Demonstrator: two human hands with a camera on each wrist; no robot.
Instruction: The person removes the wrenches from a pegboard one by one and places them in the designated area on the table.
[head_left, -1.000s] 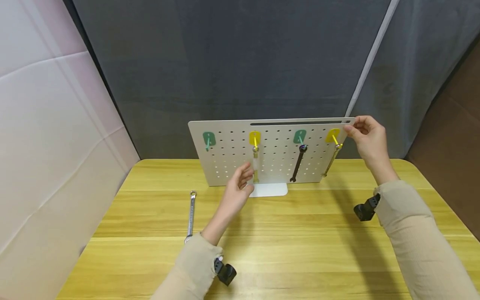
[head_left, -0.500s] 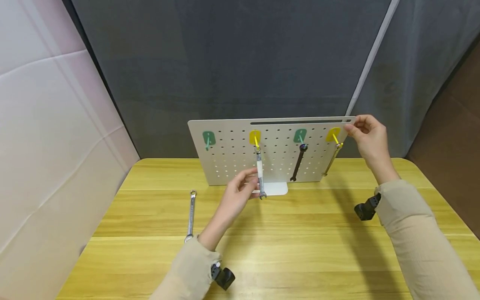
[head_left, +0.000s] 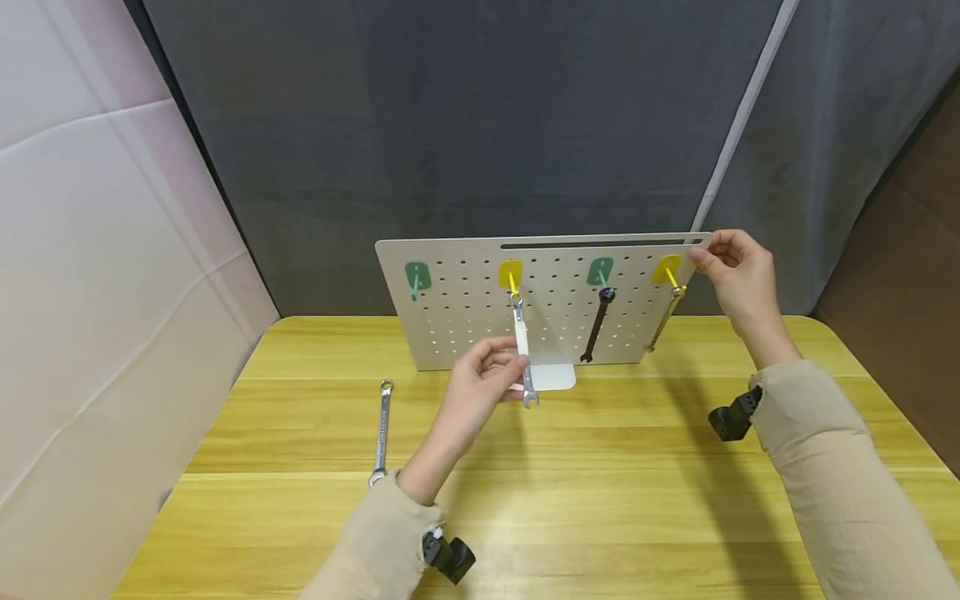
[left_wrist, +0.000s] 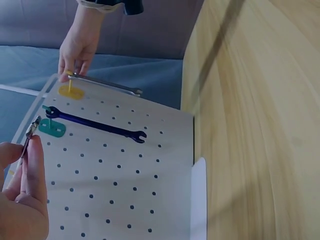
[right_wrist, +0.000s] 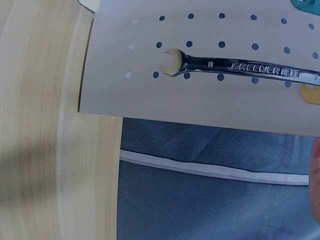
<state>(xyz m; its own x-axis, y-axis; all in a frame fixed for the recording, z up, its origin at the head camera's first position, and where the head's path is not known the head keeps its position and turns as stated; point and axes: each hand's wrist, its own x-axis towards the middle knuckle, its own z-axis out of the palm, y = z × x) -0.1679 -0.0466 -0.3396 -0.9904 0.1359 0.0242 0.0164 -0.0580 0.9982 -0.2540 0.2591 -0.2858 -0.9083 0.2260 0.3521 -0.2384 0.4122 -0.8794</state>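
A white pegboard (head_left: 465,325) stands upright at the back of the table. My left hand (head_left: 483,379) pinches the lower part of a silver combination wrench (head_left: 522,337) between thumb and fingers. The wrench's ring end is at the tip of the yellow hook (head_left: 511,275), and its open end tilts out from the board. My right hand (head_left: 742,279) grips the board's upper right corner. Beside it, a shiny wrench (head_left: 663,321) hangs on another yellow hook (head_left: 666,268). A dark wrench (head_left: 596,329) hangs from a green hook (head_left: 600,272).
A bare green hook (head_left: 417,277) is at the board's left. Another silver wrench (head_left: 382,429) lies on the wooden table (head_left: 600,500), left of my left forearm. The board's white foot (head_left: 551,377) sticks out in front. A grey curtain (head_left: 450,125) hangs behind.
My left hand has taken hold of the silver wrench on the second hook and swung its lower end outward and to the right. My right hand stays on the corner.
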